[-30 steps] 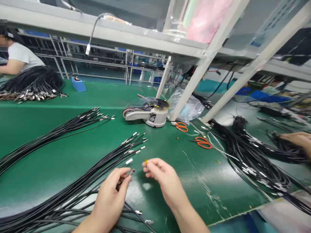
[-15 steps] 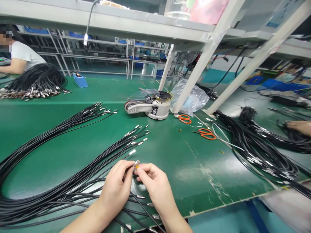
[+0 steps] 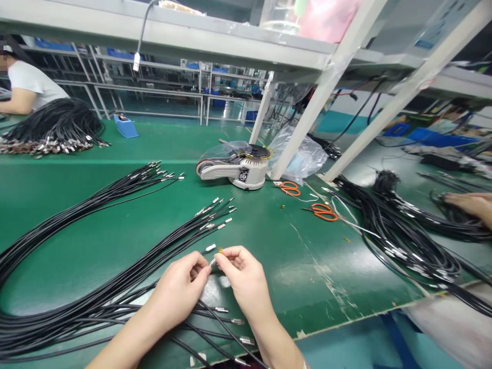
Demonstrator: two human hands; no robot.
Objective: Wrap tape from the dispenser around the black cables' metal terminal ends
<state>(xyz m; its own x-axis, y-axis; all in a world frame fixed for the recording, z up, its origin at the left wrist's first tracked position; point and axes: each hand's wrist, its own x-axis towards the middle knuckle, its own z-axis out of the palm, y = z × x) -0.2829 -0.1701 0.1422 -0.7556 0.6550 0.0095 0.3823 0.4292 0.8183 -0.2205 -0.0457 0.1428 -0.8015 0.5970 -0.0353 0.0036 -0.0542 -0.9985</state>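
My left hand (image 3: 180,287) pinches the metal tip of a thin black cable near the front of the green table (image 3: 115,241). My right hand (image 3: 240,274) meets it, fingers pinched on a small yellow piece (image 3: 220,250) pressed against that cable tip. A fan of black cables with metal ends (image 3: 161,246) lies just left of and under both hands. A second bundle of the same cables (image 3: 115,192) lies further back on the left.
A grey tape dispenser (image 3: 238,169) stands mid-table, with two orange scissors (image 3: 323,211) to its right. Black cable heaps (image 3: 400,230) cover the right side, where another person's hand (image 3: 471,205) rests. A seated person (image 3: 26,87) and a cable pile (image 3: 57,128) are far left.
My hands came together from apart: the right hand brought the yellow piece onto the cable tip held by the left. The view shifted slightly upward.
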